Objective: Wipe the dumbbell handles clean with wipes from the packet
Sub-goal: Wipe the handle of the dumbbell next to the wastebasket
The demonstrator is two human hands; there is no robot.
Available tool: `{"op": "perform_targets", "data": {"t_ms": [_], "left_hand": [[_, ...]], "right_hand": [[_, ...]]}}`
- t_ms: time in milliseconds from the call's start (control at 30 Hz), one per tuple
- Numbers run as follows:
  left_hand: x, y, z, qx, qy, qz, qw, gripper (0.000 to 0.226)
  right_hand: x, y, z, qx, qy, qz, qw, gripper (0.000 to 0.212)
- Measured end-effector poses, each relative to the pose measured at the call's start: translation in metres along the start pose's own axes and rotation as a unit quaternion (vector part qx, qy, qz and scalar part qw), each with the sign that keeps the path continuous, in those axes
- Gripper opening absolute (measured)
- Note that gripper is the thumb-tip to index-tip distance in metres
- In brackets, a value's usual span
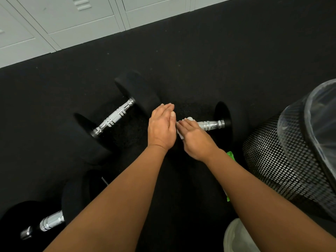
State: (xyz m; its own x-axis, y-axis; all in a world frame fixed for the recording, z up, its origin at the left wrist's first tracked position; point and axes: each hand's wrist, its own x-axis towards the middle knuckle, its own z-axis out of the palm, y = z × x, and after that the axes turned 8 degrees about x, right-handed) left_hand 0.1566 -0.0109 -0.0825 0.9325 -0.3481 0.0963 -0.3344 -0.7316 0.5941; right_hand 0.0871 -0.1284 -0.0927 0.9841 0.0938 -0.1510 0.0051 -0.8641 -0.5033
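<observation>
Right hand [195, 139] grips a white wipe [181, 134] around the dumbbell handle [211, 124]; left hand [161, 127], at nine o'clock, rests open-fingered.

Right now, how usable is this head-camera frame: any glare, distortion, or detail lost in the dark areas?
Head view: wide-angle bending curves the lockers and the mesh bin; bright glints sit on the chrome handle; the black weight ends merge into the dark floor; the right hand with the wipe stays reasonably sharp, as does the left hand; the green packet is mostly hidden.
</observation>
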Motion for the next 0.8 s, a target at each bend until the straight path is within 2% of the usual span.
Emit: {"op": "perform_targets", "data": {"t_ms": [67,133,267,333,467,533,667,800], "left_hand": [[-0.002,-0.001,0.0,0.005,0.005,0.005,1.0,0.046],[-0.003,-0.001,0.001,0.004,0.002,0.004,1.0,0.045],[-0.001,-0.001,0.002,0.001,-0.001,0.004,1.0,0.046],[-0.001,-0.002,0.001,0.003,0.0,0.009,1.0,0.047],[-0.004,-0.002,0.001,0.008,0.007,0.012,1.0,0.049],[-0.005,0.0,0.001,0.004,0.013,0.014,1.0,0.053],[-0.006,0.0,0.001,-0.001,0.013,0.013,1.0,0.055],[-0.005,0.0,0.001,-0.005,0.017,0.015,1.0,0.054]], "right_hand": [[-0.01,0.01,-0.005,0.007,0.006,-0.016,1.0,0.052],[-0.007,0.016,-0.013,0.008,0.009,0.009,1.0,0.048],[0.025,0.0,-0.023,-0.035,-0.052,0.061,0.996,0.034],[0.029,-0.004,-0.02,-0.038,-0.069,0.042,0.996,0.035],[0.01,0.013,-0.019,0.02,-0.053,-0.001,0.998,0.046],[0.012,0.016,-0.028,0.015,-0.066,0.041,0.997,0.044],[0.039,-0.002,-0.043,-0.018,-0.149,0.131,0.98,0.028],[0.045,-0.01,-0.042,0.014,-0.165,0.126,0.978,0.028]]}}
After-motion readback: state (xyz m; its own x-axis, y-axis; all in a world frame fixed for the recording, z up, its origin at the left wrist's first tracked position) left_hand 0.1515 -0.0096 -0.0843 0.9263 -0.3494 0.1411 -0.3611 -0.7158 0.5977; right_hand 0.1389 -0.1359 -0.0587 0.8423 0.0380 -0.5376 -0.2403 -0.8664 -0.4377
